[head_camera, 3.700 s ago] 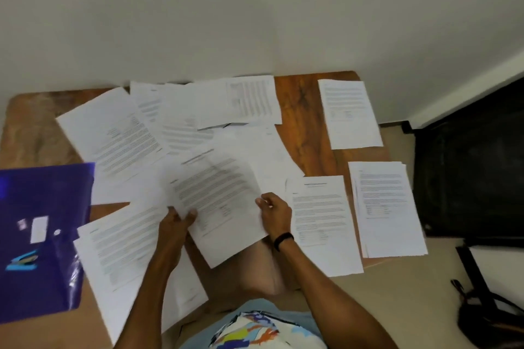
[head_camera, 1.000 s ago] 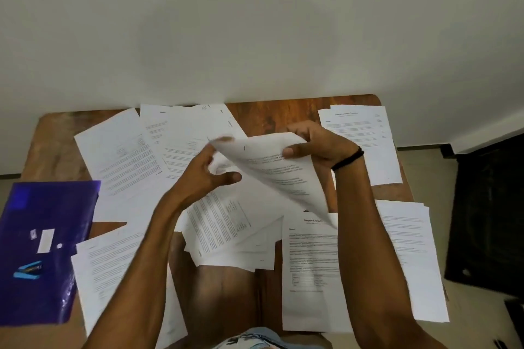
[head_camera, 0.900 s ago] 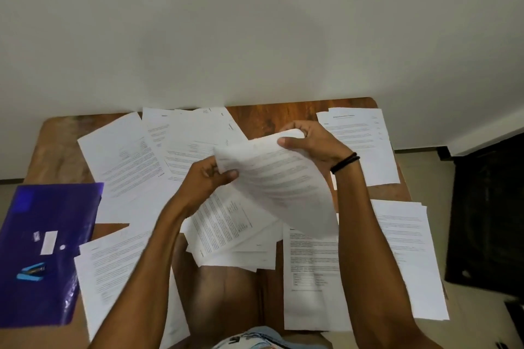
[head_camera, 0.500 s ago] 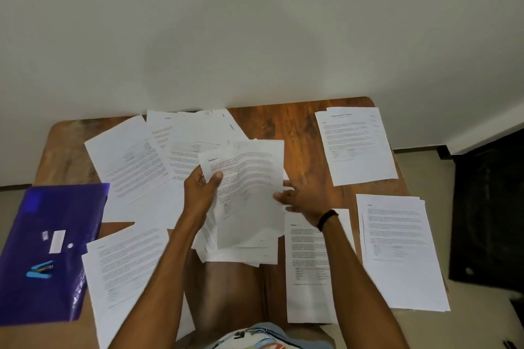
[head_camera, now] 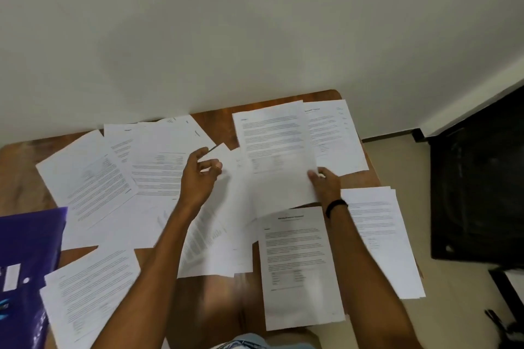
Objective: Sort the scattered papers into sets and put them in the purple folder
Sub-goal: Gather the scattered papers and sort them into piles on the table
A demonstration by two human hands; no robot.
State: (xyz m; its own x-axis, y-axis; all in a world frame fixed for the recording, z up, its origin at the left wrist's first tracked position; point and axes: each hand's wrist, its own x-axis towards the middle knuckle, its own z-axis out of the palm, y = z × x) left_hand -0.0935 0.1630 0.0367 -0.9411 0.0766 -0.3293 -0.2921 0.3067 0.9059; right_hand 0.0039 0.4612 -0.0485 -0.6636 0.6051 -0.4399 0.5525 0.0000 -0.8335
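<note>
Head view: sheet (head_camera: 276,150) lengthwise toward wall (head_camera: 255,37)

Hands (head_camera: 198,181) on papers (head_camera: 278,144) — wooden table (head_camera: 17,178).

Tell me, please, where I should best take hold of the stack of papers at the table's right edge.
Pinch the stack at its near right corner, coming from the right, off the table. That corner seems to overhang the edge above the floor, so fingers could slip underneath; the rest lies flat on the wood.

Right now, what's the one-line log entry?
right hand: holds printed sheet | left hand: pinches centre-pile sheet | purple folder: untouched
</note>
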